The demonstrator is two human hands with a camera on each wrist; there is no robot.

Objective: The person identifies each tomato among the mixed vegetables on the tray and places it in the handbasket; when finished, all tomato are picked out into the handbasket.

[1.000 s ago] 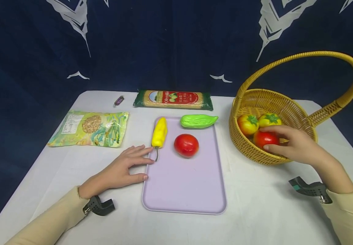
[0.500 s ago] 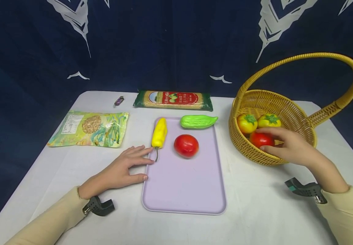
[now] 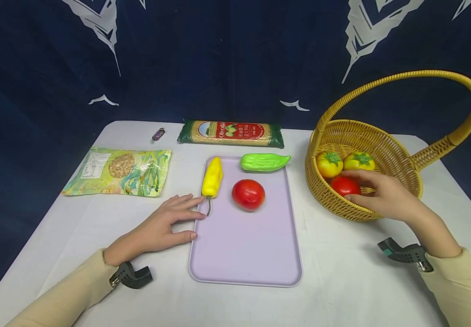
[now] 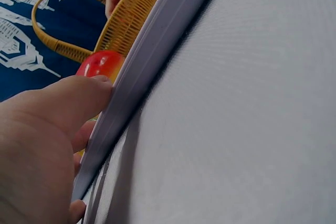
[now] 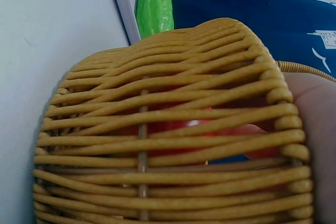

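My right hand [image 3: 387,195] reaches over the near rim of the wicker basket [image 3: 329,204], thumb and fingers around a red tomato [image 3: 345,185]. Two yellow-red tomatoes with green tops lie behind it. Through the weave, the right wrist view shows a red patch of the tomato [image 5: 184,127] and a finger. My left hand [image 3: 159,227] lies with fingers spread at the left edge of the lilac tray [image 3: 245,254], fingertips by the stem of a yellow pepper [image 3: 212,178]. Another red tomato [image 3: 248,195] and a green pepper [image 3: 265,162] lie on the tray.
A green-and-yellow bag [image 3: 118,172] lies left of the tray. Behind the tray is a pasta packet [image 3: 231,133], with a small purple wrapped candy [image 3: 158,135] to its left. The basket's tall handle [image 3: 415,72] arches over its opening. A dark blue curtain hangs behind the table.
My right hand has shifted slightly left inside the basket, and the red tomato has moved left and a little lower with it. The left hand and the things on the tray stay put.
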